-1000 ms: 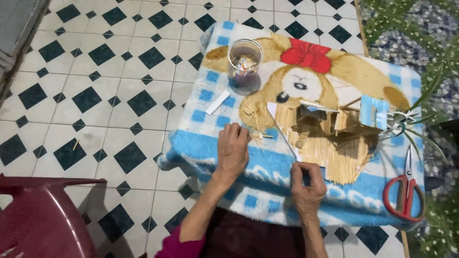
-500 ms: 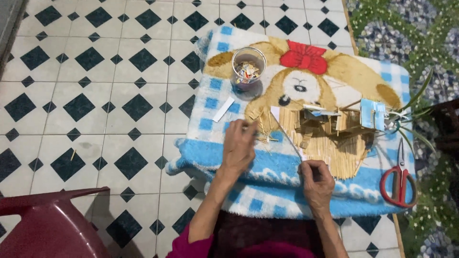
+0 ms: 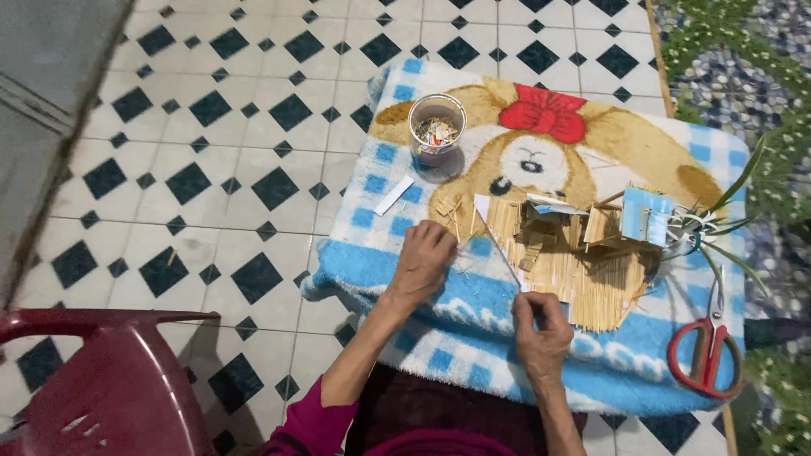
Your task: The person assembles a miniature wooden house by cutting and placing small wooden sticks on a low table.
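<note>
Head view (only one cam): a person sits over a blue-and-white checked towel with a cartoon dog print (image 3: 541,363), spread on a black-and-white diamond-tiled floor (image 3: 211,169).

The left hand (image 3: 422,262) rests knuckles-up on the towel w/ fingers curled down and bunched together over some loose thin wooden sticks (image 3: 448,211). Can't tell if a stick is actually pinched underneath, since the palm side is hidden.

The right hand (image 3: 541,329) is closed, thumb and fingers clamped on the near end of a long thin pale stick (image 3: 500,249). That stick slants up and away to the left, and its far end sits near the front edge of a small model house built from pale wooden sticks (image 3: 566,245), which stands mid-towel on a flat mat of the same sticks.

Step in hand, as I read it: placing or lining up a stick against the model's base, the left hand steadying the spares. Next move prob. calls for a fine, slow push of the tip w/o knocking the loose pieces.

Around: a clear plastic cup holding small scraps (image 3: 436,131) at the towel's far-left part, a white paper strip (image 3: 394,195) near it, red-handled scissors (image 3: 706,355) at the right edge, a green spiky plant (image 3: 726,219) beside the house, and a dark red plastic chair (image 3: 101,380) at the lower left.
</note>
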